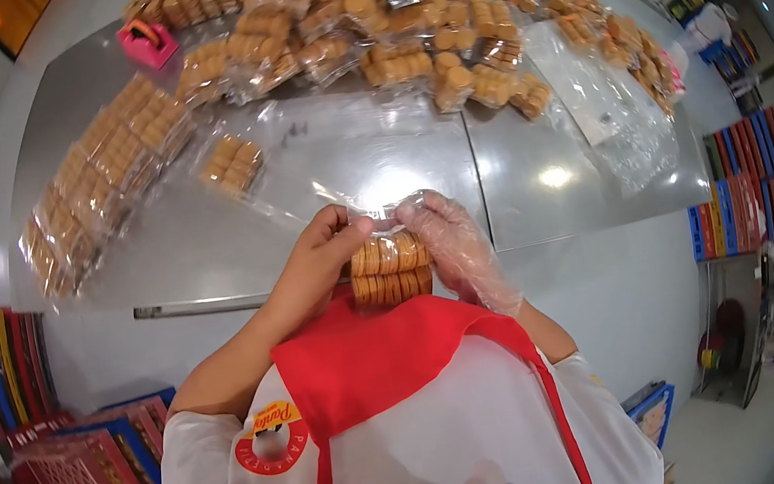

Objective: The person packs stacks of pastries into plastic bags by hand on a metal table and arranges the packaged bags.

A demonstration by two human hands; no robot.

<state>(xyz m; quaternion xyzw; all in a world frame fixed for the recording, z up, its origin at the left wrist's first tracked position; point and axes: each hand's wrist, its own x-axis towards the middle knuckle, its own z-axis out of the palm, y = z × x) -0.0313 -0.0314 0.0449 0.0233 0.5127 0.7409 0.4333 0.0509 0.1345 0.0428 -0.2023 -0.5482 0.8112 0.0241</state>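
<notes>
In the head view, pinching the top film of a clear bag (384, 224) between thumb and fingers of the bare left hand (325, 249) and gloved right hand (451, 244). Holding two rows of biscuits (394, 285) beside the worktop (553, 205)'s near edge, above the red apron (366, 367). Probably calling for level, even pinches, pulling film smooth without squeezing biscuits.

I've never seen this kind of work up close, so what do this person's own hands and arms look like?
The right hand wears a clear, crinkled plastic glove reaching past the wrist; the left hand is ungloved. Both white sleeves are short, leaving the forearms uncovered.
</notes>
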